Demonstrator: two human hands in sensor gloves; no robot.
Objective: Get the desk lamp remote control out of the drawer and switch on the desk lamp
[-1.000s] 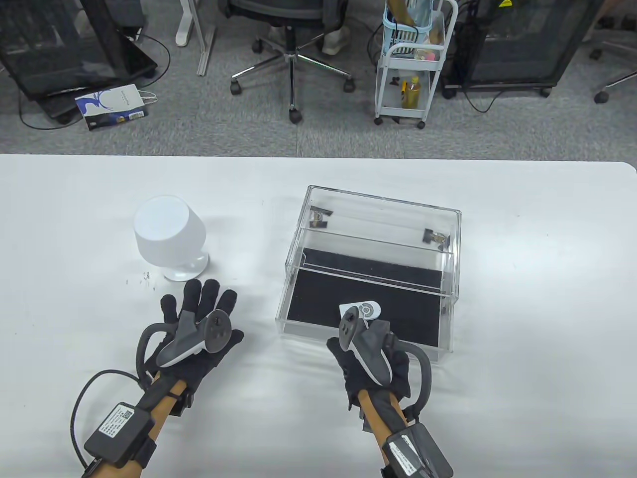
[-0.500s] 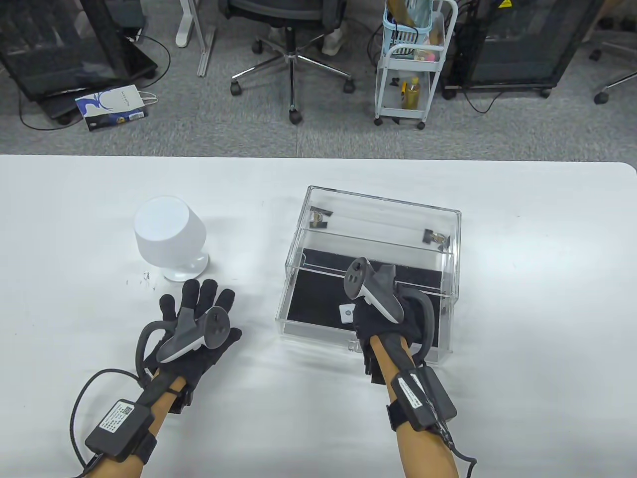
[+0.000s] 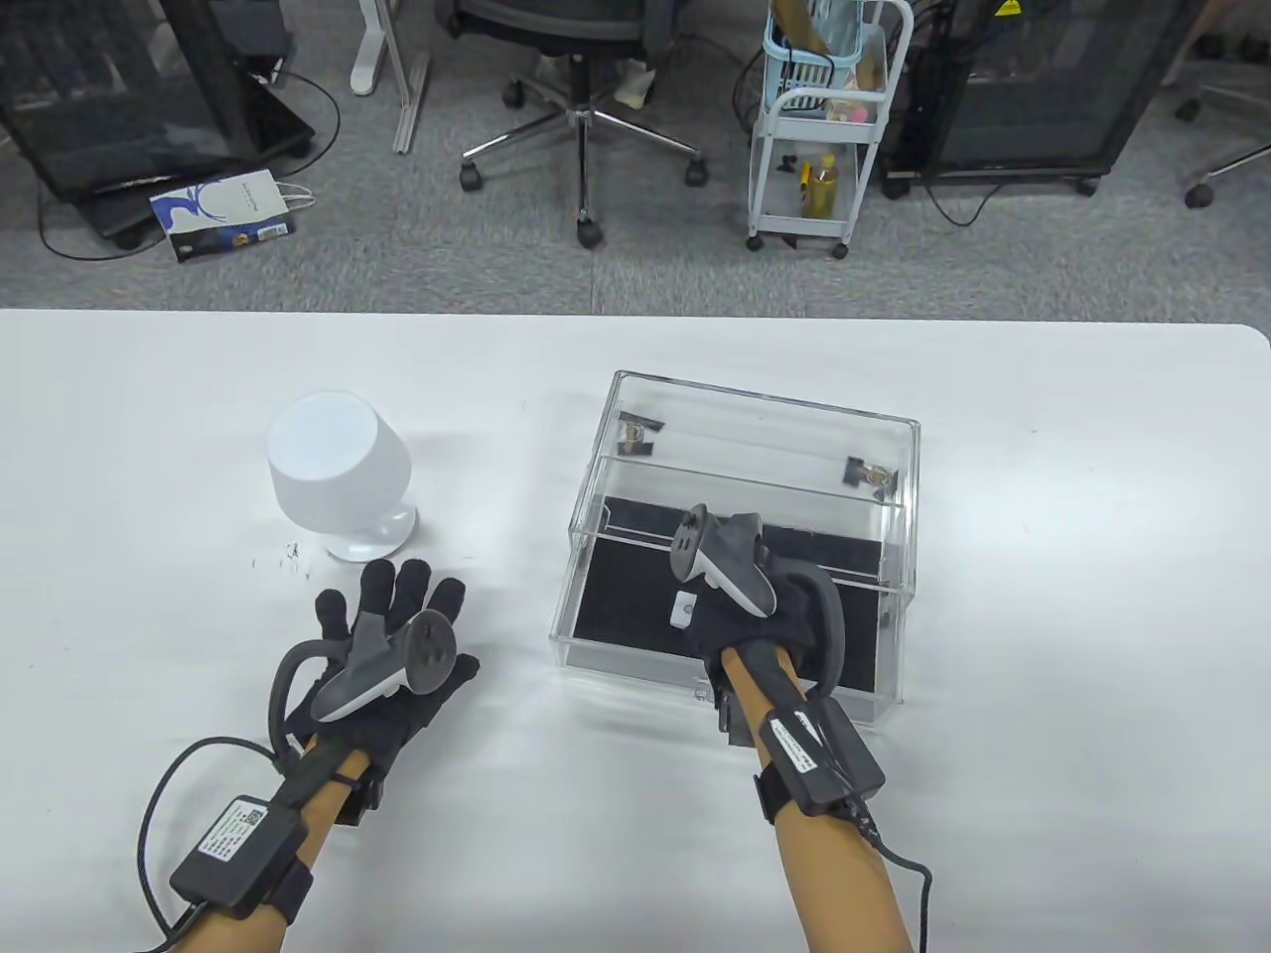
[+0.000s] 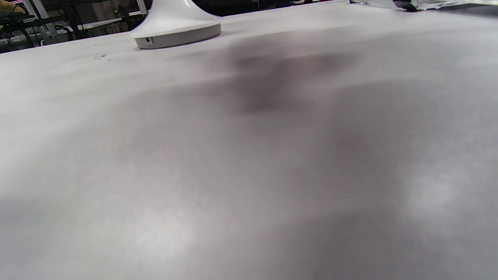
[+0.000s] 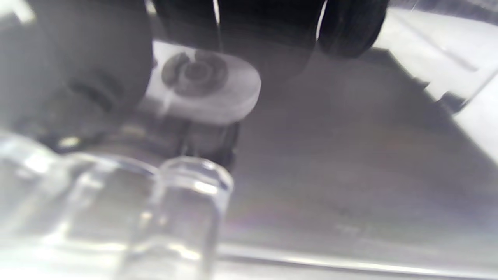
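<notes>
The white desk lamp [image 3: 338,475] stands on the table at left; its base [image 4: 177,33] shows in the left wrist view. The clear acrylic drawer box [image 3: 755,417] stands at centre right, its black-lined drawer [image 3: 626,596] pulled out toward me. My right hand [image 3: 707,613] reaches down into the drawer and grips the white remote control [image 3: 681,608]. In the right wrist view my gloved fingers [image 5: 89,58] close around the remote [image 5: 202,83], whose round button ring faces up. My left hand [image 3: 397,606] rests flat on the table below the lamp, fingers spread, holding nothing.
The drawer's clear knob [image 5: 186,202] sits right before the right wrist camera. The white table [image 3: 1043,645] stretches to both sides. Office chairs, a small cart [image 3: 814,129] and black cabinets stand on the floor beyond the table's far edge.
My right hand moved from the drawer's front edge into the drawer and closed over the remote, which has shifted a little left and turned. The left hand has barely moved.
</notes>
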